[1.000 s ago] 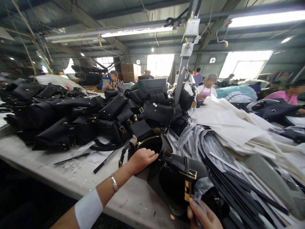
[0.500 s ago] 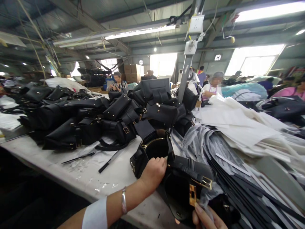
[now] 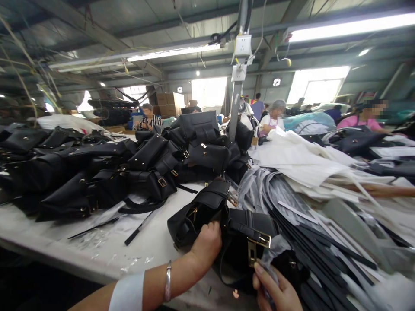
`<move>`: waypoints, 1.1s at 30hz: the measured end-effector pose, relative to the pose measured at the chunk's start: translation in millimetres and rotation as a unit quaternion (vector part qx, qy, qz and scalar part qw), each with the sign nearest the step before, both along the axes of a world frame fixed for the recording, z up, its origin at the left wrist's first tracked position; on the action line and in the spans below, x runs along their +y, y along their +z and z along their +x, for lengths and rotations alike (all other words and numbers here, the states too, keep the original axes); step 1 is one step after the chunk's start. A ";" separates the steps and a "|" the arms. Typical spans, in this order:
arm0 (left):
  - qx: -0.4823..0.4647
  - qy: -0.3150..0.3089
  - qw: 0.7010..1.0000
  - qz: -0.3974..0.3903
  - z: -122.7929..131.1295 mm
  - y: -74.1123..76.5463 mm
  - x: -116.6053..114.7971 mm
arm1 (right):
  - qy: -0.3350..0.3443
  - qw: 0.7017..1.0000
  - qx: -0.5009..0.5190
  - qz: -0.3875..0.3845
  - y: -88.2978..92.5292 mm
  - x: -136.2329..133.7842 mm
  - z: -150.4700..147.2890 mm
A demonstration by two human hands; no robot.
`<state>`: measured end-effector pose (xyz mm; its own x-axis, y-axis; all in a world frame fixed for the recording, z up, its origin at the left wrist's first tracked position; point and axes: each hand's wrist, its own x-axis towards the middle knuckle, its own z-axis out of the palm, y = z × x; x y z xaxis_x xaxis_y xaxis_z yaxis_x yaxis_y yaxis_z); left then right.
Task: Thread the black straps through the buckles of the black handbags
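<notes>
- A white counter is stretched across the lower left and centre of the frame.
- A heap of black handbags is piled over it, left to centre.
- White sheets are stacked at centre right, with dark strips fanned below.
- Two handbags are being worked at lower centre: the left bag, tilted, and the right bag just beside it.
- The left bag's rim is apparently gripped by the curled left hand; its fingertips are hidden.
- Clear film is held in the right hand, lower right.
- A gold clasp plate is pinched by the same fingers. The step in hand is judged to be bag and clasp handling; a steady pinch and a firm rim hold seem called for.
</notes>
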<state>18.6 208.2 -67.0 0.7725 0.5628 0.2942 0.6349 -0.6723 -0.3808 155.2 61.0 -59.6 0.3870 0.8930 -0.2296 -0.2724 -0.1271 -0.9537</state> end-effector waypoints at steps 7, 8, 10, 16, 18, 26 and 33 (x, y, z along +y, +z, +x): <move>0.012 -0.010 1.000 0.016 -7.7 1.4 -1.1 | -0.049 0.999 0.012 0.017 -0.5 -6.7 -8.9; 0.013 -0.009 1.000 0.021 -8.2 2.0 -1.4 | -0.045 0.999 0.011 0.016 -1.7 -6.6 -8.8; 0.014 -0.006 0.999 0.032 -8.8 3.1 -1.9 | -0.034 0.999 0.012 0.017 -3.2 -6.0 -8.3; 0.025 -0.005 0.998 0.062 -11.7 4.0 -2.4 | -0.013 0.999 0.035 0.025 -0.9 -3.6 -6.8; 0.027 -0.006 0.997 0.073 -13.0 4.6 -2.3 | 0.006 0.999 0.046 0.025 1.0 -3.4 -6.1; 0.052 -0.006 0.994 0.099 -15.1 10.6 -4.1 | 0.032 0.997 0.059 0.034 0.5 -3.7 -5.0; 0.049 0.012 0.999 0.015 -18.6 28.7 3.5 | 0.054 0.995 0.065 0.048 3.5 -1.7 -0.6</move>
<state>0.0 211.7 -38.2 0.7843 0.5742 0.2349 0.6100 -0.6446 -0.4609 154.7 59.3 -56.1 0.2599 0.9479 -0.1840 -0.3844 -0.0732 -0.9203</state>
